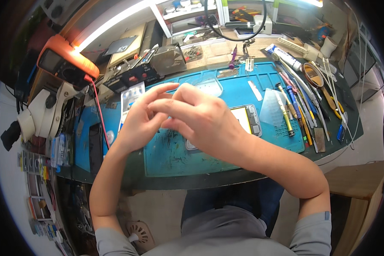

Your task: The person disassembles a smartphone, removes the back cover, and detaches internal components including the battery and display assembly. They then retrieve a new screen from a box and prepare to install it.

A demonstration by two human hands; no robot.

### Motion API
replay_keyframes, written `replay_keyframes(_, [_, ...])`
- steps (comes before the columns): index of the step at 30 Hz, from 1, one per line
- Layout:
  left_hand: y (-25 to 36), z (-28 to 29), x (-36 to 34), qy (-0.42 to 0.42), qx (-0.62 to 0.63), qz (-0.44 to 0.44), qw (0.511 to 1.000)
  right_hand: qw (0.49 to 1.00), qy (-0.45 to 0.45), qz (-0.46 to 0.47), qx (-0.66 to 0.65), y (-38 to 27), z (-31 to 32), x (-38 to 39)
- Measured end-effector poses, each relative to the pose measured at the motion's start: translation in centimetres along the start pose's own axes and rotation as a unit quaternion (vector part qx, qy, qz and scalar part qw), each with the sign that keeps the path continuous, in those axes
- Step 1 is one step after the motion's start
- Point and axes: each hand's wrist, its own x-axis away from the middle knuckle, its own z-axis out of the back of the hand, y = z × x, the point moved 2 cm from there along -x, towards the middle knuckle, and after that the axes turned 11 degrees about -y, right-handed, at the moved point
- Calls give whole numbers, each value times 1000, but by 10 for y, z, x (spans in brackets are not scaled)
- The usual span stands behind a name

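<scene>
My left hand (pixel 141 118) and my right hand (pixel 202 113) meet in the air above the blue work mat (pixel 170 164). The fingers of both are bent toward one another, and their tips come together. Anything small between them is hidden by the fingers. Under my right hand and wrist lies an opened device (pixel 254 120), a phone or tablet by its look, with a pale, yellow-edged battery (pixel 242 119) showing. My wrist covers much of it. Behind my hands sits a clear plastic tray (pixel 211 87).
Right of the device lie a translucent sheet (pixel 272 106) and several screwdrivers and tweezers (pixel 301 102). A white tube (pixel 286 57) rests behind them. At the left are an orange multimeter (pixel 66 59) with a red lead, a white microscope (pixel 42 113) and a dark phone-like slab (pixel 96 147).
</scene>
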Motion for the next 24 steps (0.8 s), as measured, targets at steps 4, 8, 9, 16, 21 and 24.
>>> replay_keyframes(4, [1, -11, 27, -28, 57, 27, 998, 997, -36, -21, -58, 2, -7, -1])
replay_keyframes(8, [-11, -10, 28, 24, -80, 39, 996, 998, -37, -15, 47, -9, 1, -5])
replay_keyframes(9, [-13, -11, 26, 38, -121, 48, 991, 996, -41, -21, 77, -9, 3, -4])
replay_keyframes(16, [-4, -21, 27, 55, -57, -21, 997, 999, -43, -15, -26, -7, -3, -1])
replay_keyframes(21, [-3, -23, 26, 39, -196, -79, 977, 995, -62, -65, 43, -9, -2, 0])
replay_keyframes(24, [-6, -23, 25, 42, -112, -41, 992, 999, -40, -32, 0, -8, -3, 0])
